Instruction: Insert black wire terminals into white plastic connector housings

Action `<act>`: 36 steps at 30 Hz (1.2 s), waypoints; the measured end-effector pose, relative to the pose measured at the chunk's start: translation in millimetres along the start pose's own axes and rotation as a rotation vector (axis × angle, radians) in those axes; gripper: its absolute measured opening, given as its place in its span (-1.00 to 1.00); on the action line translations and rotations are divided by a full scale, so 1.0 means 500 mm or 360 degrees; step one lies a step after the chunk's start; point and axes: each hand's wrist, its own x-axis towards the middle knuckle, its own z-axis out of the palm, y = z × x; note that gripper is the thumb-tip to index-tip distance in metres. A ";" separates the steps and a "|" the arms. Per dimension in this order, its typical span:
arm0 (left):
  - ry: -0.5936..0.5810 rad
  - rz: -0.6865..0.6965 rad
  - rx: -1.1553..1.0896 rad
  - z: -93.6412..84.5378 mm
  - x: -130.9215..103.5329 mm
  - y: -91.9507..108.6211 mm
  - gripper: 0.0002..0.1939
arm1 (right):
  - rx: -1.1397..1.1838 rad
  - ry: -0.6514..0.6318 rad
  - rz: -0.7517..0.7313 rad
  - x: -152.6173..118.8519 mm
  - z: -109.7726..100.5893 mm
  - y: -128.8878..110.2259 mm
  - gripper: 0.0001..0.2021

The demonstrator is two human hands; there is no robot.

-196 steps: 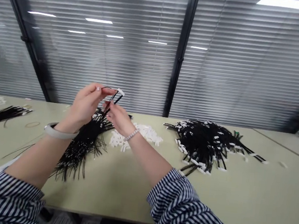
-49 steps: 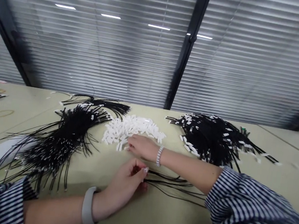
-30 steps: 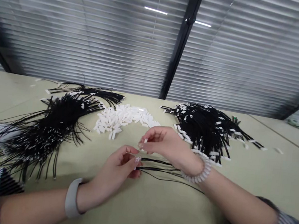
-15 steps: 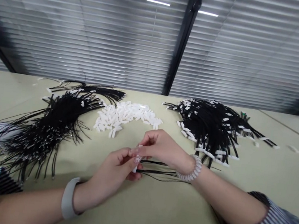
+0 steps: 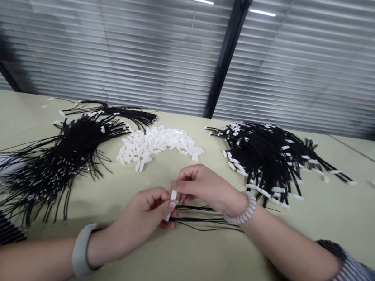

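Note:
Between my hands stands a small white connector (image 5: pixel 173 196), with several thin black wires (image 5: pixel 198 219) running from it to the right under my right wrist. My left hand (image 5: pixel 144 210) pinches the connector's lower part between thumb and fingers. The fingers of my right hand (image 5: pixel 199 185) are closed at its upper end; whether they also hold a wire is hidden. Beyond my hands lies a pile of loose white connectors (image 5: pixel 153 143).
A large bundle of black wires with bare metal tips (image 5: pixel 65 157) spreads over the left of the table (image 5: pixel 192 268). At the right is a heap of black wires with white connectors (image 5: pixel 264 154). Window blinds (image 5: pixel 133 47) rise behind the table.
My right fingers have shifted slightly off the connector, so more of its white upper part shows. My left hand keeps its pinch, a little lower in view.

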 end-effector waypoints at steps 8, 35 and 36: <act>0.0008 0.0005 -0.0022 0.003 0.001 0.001 -0.76 | -0.0215 -0.0100 -0.0149 -0.008 -0.016 -0.010 -0.72; 0.0142 0.0306 0.0219 -0.007 -0.004 -0.005 -0.78 | -0.1792 0.0199 -0.0682 -0.064 -0.023 0.009 -0.76; 0.0144 0.0278 0.0193 -0.008 -0.003 -0.009 -0.77 | -0.1982 0.0288 -0.0754 -0.065 -0.025 0.011 -0.78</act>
